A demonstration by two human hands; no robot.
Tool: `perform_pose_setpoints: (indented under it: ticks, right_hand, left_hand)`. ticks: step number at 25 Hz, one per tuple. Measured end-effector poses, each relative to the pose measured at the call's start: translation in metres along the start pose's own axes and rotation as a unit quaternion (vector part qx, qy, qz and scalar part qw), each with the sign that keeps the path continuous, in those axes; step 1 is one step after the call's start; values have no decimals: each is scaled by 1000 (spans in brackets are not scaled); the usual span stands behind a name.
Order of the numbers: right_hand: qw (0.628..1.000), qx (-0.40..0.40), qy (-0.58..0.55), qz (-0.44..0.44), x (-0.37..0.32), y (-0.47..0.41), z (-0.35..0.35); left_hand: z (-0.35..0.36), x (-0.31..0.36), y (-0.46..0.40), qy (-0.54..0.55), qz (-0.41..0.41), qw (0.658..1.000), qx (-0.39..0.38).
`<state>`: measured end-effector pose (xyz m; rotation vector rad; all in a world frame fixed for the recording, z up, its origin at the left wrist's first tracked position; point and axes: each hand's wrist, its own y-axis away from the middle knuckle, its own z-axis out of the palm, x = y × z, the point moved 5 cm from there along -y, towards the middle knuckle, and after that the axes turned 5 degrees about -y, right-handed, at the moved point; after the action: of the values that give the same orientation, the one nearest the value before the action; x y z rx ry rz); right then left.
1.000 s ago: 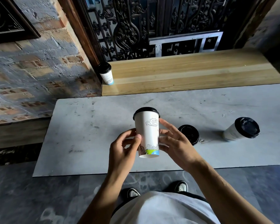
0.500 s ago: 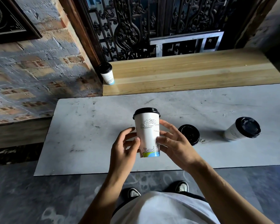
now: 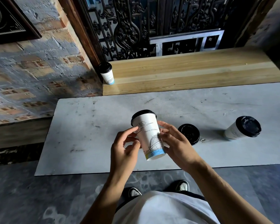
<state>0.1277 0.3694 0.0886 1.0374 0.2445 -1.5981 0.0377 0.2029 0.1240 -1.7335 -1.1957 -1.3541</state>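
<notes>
A white paper cup [image 3: 149, 135] with a black lid, line drawings and a blue band at its base is held in the air above the grey slab [image 3: 90, 130], tilted with its top leaning left. My left hand [image 3: 125, 148] pinches its left side with thumb and fingertips. My right hand [image 3: 176, 145] holds its right side, thumb on the lower wall and fingers behind it.
A second lidded cup [image 3: 190, 134] stands just right of my right hand and a third [image 3: 242, 129] further right. Another cup [image 3: 107, 75] sits at the left end of the wooden ledge [image 3: 192, 71]. Brick wall at left, ornate dark grille behind.
The cup has turned in my fingers, showing a bridge drawing and lettering, and has tipped to the left. Both hands stayed in about the same place.
</notes>
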Motion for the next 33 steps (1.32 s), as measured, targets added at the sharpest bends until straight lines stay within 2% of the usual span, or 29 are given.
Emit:
perform_pose_setpoints:
  ticks: [8, 12, 16, 19, 22, 27, 33]
  right_hand:
    - [998, -4, 47, -34, -4, 0, -8]
    - [990, 24, 135, -35, -9, -4, -12]
    - [971, -76, 217, -59, -28, -11, 1]
    - [958, -105, 258, -61, -46, -32, 6]
    - [946, -133, 292, -51, -61, -72, 11]
    - [910, -126, 395, -16, -86, -174, 16]
    - [852, -76, 513, -72, -93, -333, 11]
  left_hand:
    - [7, 5, 1, 41, -20, 999, -24]
    - [15, 8, -2, 26, -18, 999, -18]
    - [19, 12, -9, 43, -43, 998, 16]
    - [24, 14, -22, 56, -64, 996, 36]
    - [28, 16, -49, 47, -69, 995, 54]
    - [35, 8, -139, 3, -65, 996, 54]
    - [57, -60, -304, 2, -57, 998, 2]
